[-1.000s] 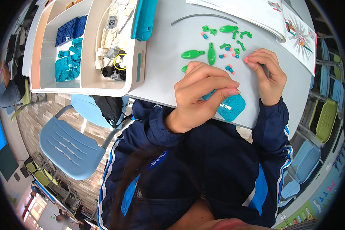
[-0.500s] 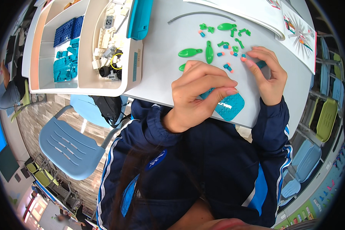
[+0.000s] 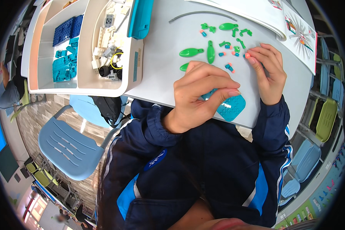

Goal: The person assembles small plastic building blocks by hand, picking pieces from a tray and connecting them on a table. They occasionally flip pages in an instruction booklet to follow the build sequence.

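My right hand (image 3: pixel 270 74) pinches a small coral-and-teal toy piece (image 3: pixel 247 56) between thumb and fingertips. My left hand (image 3: pixel 205 94) has its thumb and forefinger pressed together; whatever they hold is hidden. Below the left hand lies a teal studded plate (image 3: pixel 234 108) with rounded corners, partly covered by that hand. Beyond the hands are more coral-and-teal pieces (image 3: pixel 229 67), green leaf pieces (image 3: pixel 211 52) and small green sprigs (image 3: pixel 239 42), spread over the light grey table (image 3: pixel 161 73).
At the left stands a white sorting box (image 3: pixel 86 87) with blue, teal, white and grey bricks in its compartments. A grey flexible tube (image 3: pixel 201 12) curves across the far side. Open picture booklets (image 3: pixel 301 34) lie at the far right. A blue chair (image 3: pixel 71 147) is beside me.
My right fingers have closed on the coral-and-teal piece and turned it slightly, its coral end now facing me. My left hand has hardly moved.
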Action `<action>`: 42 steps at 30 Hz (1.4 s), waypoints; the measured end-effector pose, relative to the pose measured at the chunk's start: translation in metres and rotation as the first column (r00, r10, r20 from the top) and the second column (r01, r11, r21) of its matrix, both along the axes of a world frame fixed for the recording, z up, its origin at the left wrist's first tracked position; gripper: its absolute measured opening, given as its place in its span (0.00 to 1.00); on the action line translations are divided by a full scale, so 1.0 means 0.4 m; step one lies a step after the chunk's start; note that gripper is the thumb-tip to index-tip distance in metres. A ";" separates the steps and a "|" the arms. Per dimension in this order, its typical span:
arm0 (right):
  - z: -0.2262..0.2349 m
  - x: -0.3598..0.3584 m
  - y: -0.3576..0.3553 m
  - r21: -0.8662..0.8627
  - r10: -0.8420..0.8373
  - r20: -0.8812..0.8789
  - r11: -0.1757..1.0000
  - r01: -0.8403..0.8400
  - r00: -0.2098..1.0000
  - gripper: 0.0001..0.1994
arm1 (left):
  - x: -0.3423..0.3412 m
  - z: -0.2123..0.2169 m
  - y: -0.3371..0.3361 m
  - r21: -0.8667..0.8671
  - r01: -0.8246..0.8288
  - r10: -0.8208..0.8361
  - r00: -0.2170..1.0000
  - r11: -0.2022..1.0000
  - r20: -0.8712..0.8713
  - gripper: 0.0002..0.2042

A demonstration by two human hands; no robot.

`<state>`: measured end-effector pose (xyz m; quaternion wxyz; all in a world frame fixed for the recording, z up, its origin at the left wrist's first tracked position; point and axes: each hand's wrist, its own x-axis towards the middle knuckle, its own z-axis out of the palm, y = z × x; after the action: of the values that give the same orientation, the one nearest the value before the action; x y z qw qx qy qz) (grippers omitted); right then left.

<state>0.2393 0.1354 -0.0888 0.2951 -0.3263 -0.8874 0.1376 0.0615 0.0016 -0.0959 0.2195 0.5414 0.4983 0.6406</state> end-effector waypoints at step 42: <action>0.018 0.115 0.010 0.067 -0.135 -0.013 0.989 0.136 0.991 0.13 | -0.253 0.022 -0.189 0.227 -0.648 0.670 0.596 0.727 -0.444 0.16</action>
<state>0.2853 0.1394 -0.0818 0.3182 -0.3750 -0.8662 0.0885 -0.0397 -0.0738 -0.0873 -0.1798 0.4688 0.6877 0.5244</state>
